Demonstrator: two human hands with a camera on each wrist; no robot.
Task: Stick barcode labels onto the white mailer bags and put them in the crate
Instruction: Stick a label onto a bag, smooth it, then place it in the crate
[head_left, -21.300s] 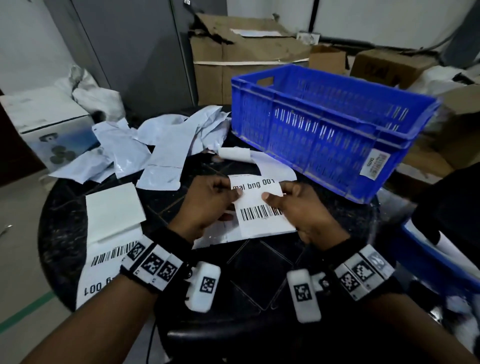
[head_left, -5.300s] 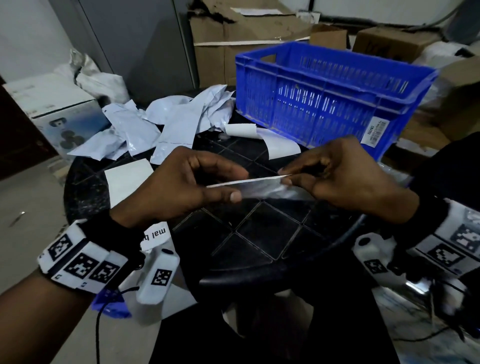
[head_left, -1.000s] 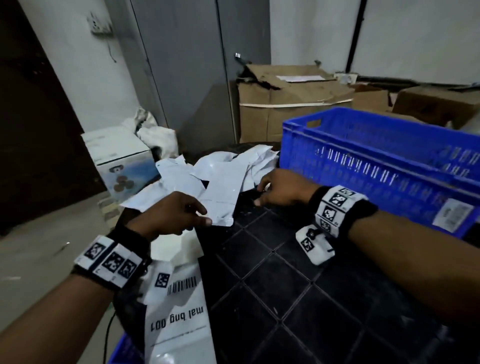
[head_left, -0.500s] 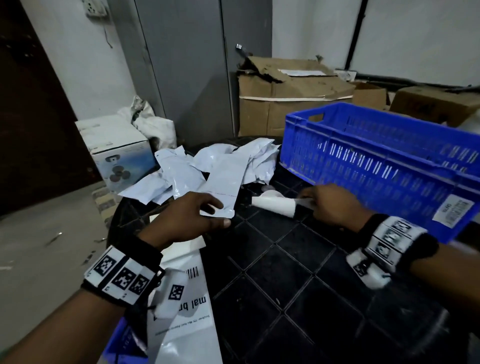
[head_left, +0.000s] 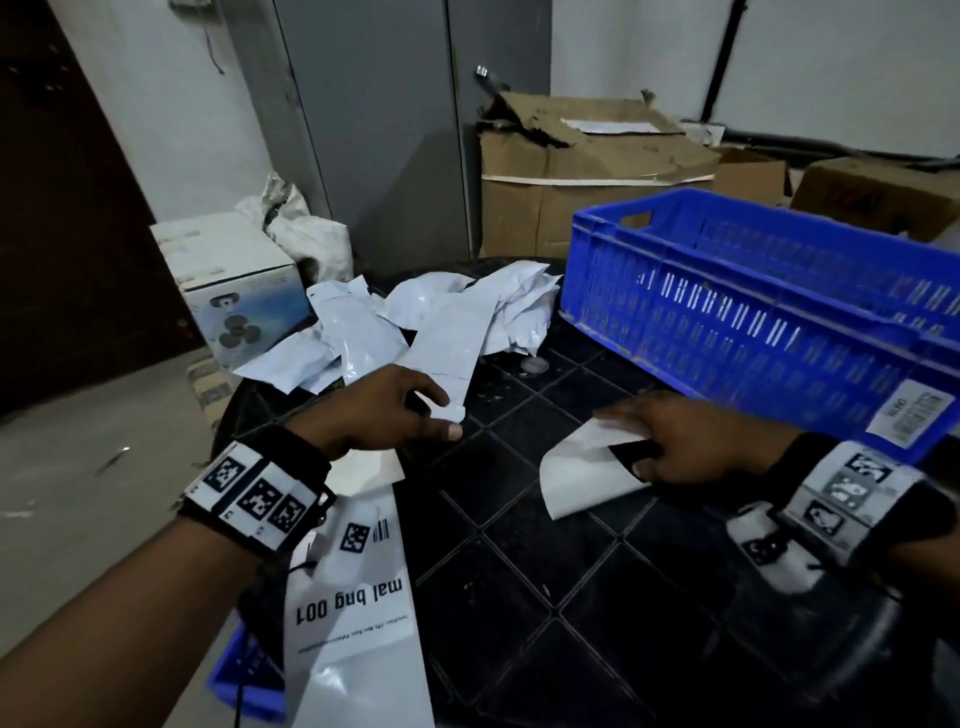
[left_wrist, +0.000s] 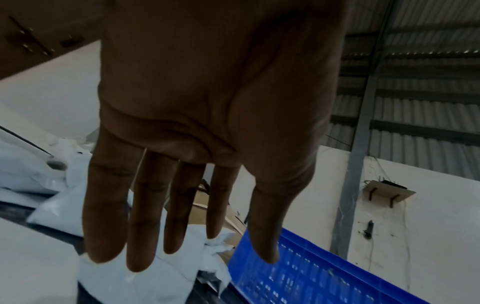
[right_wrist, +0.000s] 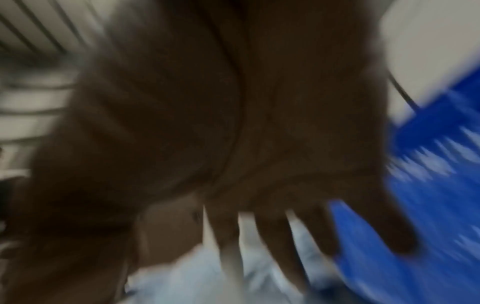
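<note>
Left hand (head_left: 384, 410) at frame centre-left, fingers straight and spread, holding nothing, fingertips over the near end of a white mailer bag (head_left: 447, 353) from the pile (head_left: 415, 322) above centre. Right hand (head_left: 680, 441) at centre-right rests on a curled white sheet (head_left: 582, 478) on the black table (head_left: 571, 597); grip unclear, wrist view blurred. Blue crate (head_left: 753, 322) upper right, labelled bag (head_left: 353, 613) lower left.

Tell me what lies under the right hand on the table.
Under the right hand lies a curled white sheet on the black table, its near end sticking out toward the camera. The part beneath the palm is covered, so any print there cannot be seen.
</note>
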